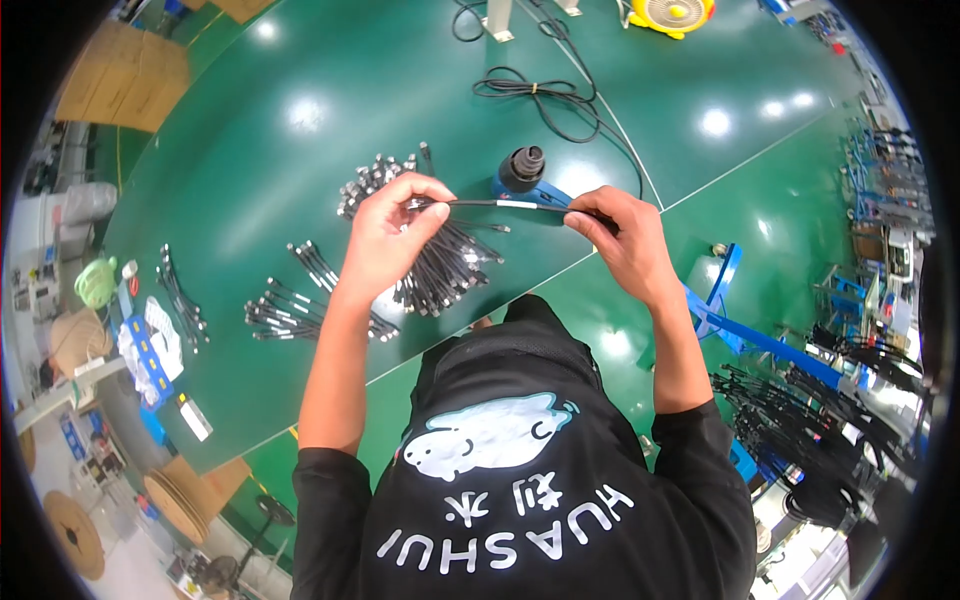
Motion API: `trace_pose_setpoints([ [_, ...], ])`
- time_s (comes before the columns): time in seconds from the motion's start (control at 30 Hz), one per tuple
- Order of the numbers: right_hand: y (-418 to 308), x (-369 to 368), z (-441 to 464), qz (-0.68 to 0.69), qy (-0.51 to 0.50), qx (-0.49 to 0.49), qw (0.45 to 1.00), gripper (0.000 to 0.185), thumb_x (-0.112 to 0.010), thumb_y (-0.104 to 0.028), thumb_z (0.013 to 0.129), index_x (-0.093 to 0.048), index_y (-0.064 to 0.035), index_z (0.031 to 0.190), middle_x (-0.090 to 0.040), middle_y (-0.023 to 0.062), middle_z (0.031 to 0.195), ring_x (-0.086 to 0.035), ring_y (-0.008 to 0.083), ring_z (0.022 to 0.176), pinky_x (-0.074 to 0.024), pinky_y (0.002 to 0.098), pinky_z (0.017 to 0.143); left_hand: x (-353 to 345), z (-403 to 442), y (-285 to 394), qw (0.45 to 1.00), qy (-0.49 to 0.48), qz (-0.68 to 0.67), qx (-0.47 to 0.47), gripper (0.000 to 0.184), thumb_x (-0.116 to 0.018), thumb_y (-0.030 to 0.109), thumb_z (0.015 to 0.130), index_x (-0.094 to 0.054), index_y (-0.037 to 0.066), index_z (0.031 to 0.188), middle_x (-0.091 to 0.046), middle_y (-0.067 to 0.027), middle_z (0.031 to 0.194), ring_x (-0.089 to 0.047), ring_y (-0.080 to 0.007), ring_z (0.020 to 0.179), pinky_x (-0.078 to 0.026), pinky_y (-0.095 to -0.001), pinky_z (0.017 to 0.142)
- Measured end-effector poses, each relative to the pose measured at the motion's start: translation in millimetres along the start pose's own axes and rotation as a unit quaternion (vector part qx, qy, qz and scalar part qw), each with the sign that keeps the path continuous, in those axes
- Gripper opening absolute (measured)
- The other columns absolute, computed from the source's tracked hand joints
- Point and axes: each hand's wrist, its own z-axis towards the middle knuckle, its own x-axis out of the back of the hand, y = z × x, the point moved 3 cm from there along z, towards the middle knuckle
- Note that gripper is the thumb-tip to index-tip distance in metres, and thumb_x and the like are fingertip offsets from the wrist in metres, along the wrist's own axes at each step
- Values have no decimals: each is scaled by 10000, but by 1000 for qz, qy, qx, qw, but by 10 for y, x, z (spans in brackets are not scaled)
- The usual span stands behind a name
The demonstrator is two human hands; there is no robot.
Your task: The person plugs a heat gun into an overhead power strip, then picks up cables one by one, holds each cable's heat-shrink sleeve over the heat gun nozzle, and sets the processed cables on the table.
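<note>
A short black cable (475, 203) with a white label at its middle is stretched level between my two hands, above the green table. My left hand (397, 232) pinches its left end, where a bit of metal shows. Its right end is between the thumb and fingers of my right hand (622, 235). Beneath and beside my left hand lies a large pile of black cables (440, 275) with metal connectors. Smaller groups of labelled cables (290, 308) lie farther left. Just behind the held cable stands a blue heat gun (524, 172), its dark nozzle pointing up.
A coiled black cord (535, 90) and a yellow fan (672, 12) are at the back of the table (240, 150). Another cable bundle (182, 300) lies at the left. Cardboard boxes (125, 75) stand back left; many black cables (810, 420) hang at the right, near a blue frame (770, 345).
</note>
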Motion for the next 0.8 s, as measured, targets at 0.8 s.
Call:
trace_pose_setpoints([
  [0.8, 3606, 1054, 946, 182, 272, -254, 910, 191, -697, -209, 951, -694, -17, 953, -701, 65, 794, -644, 134, 733, -514, 308, 691, 120, 264, -1139, 923, 305, -131, 196, 363, -529, 354, 1075, -638, 31, 1198, -686, -44, 995, -626, -126, 866, -503, -271, 741],
])
